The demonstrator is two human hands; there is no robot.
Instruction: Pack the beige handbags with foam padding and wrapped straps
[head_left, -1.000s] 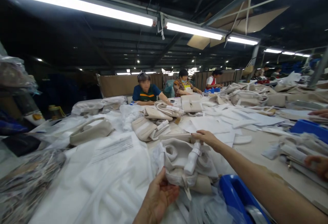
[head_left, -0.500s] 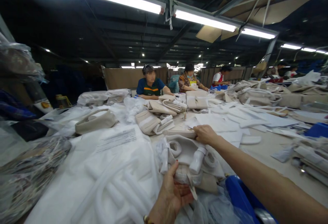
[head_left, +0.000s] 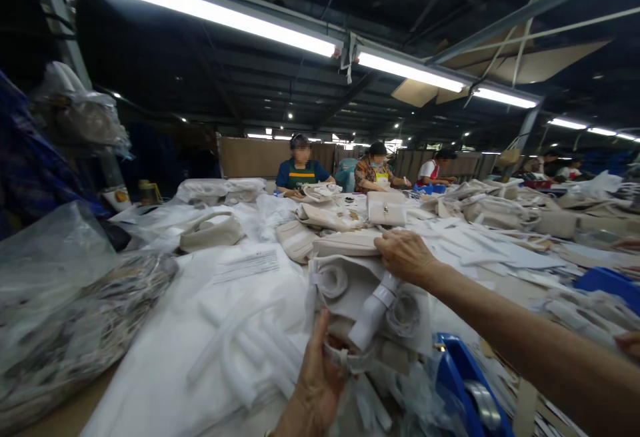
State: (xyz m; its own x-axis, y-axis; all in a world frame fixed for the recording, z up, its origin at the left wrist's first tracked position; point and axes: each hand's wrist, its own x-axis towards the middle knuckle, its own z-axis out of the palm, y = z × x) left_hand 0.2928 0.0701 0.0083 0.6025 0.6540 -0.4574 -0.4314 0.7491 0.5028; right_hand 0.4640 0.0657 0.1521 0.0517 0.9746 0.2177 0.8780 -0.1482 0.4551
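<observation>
nearest the camera, the left hand (head_left: 315, 384) is closed around the near lower edge of a cream bag (head_left: 370, 304), thumb up against its side, so the bag is gripped from below. a white wrapped strap (head_left: 373, 314) lies across the bag's front, between two rolled paper wads. just beside it to the right, a blue tray (head_left: 463, 384) sits at the counter (head_left: 520, 284) edge. to the left, white foam sheets (head_left: 210, 330) and a clear plastic bag (head_left: 75, 304) are spread.

a little farther, the right hand (head_left: 406, 256) is laid palm down on the bag's top edge, fingers curled over it; it presses rather than pinches. the bag is judged best handled by being kept steady from below while the top is held flat, so the strap is not creased.

beyond, more cream bags (head_left: 385, 209) are piled, and seated workers (head_left: 300, 174) are seen at the far end.
</observation>
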